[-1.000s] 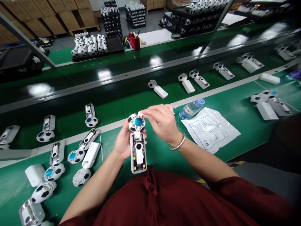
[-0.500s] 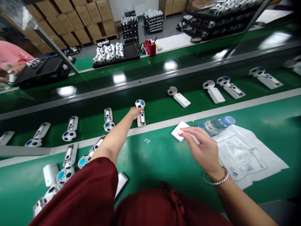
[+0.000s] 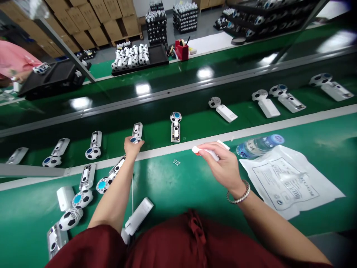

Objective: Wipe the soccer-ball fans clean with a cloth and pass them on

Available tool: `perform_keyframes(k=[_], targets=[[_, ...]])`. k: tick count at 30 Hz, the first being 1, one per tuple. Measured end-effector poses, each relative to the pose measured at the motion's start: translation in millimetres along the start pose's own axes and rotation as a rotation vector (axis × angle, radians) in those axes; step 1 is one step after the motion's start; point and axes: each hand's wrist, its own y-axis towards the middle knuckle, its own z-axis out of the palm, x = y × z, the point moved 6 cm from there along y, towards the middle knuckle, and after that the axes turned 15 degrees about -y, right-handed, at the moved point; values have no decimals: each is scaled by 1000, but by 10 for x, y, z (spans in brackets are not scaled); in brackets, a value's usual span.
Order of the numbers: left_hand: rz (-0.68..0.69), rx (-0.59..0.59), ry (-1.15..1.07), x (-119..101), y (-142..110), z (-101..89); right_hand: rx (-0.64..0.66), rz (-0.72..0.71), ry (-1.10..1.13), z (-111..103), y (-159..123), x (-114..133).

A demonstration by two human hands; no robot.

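My left hand (image 3: 132,147) reaches onto the belt, its fingers closed round the football-patterned round end of a white device (image 3: 137,130). That device's opened body, with parts inside, points away from me. Over the bench, my right hand (image 3: 221,162) grips a small white tube (image 3: 211,153) with a red ring near its white tip, which points left. A white square pad (image 3: 224,144) shows partly behind this hand. Between my hands, small whitish pieces (image 3: 176,162) lie on the green bench. Another football-headed device (image 3: 175,131) lies on the belt, right of my left hand.
More devices (image 3: 94,146) lie along the belt (image 3: 153,134), and several (image 3: 82,198) sit on the bench at left. A white device (image 3: 139,216) is close to my body. At right are a water bottle (image 3: 258,146) and a printed plastic bag (image 3: 290,182). A co-worker (image 3: 16,61) stands across.
My left hand has let go of one device and moved left onto another. My right hand has lifted the tube off the white pad and moved left. Belt devices sit further right.
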Motion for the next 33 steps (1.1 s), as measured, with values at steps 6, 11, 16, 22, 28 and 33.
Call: perform_keyframes(k=[6,11,16,22,28,33], targets=[[225,26,-639,-563,-442,-253,-28,-195,-26,-73,-25,349],[-195,397,-1371,-879,-1100,-54,-92,-368,-80,-67,-104,614],[-679,592,-1458,-941,-1697,248,-93,-509,-201,13,-201,821],[-788,661,-1517,-1034,-1923,291,-65,-684,-342,139,-272,985],[-767,659,-1506,-1037,-1890,255,-29,-636,-420,197,-253,935],[-775,700,-1506,-985,-1869,299,-42,-635,-426,261,-220,933]])
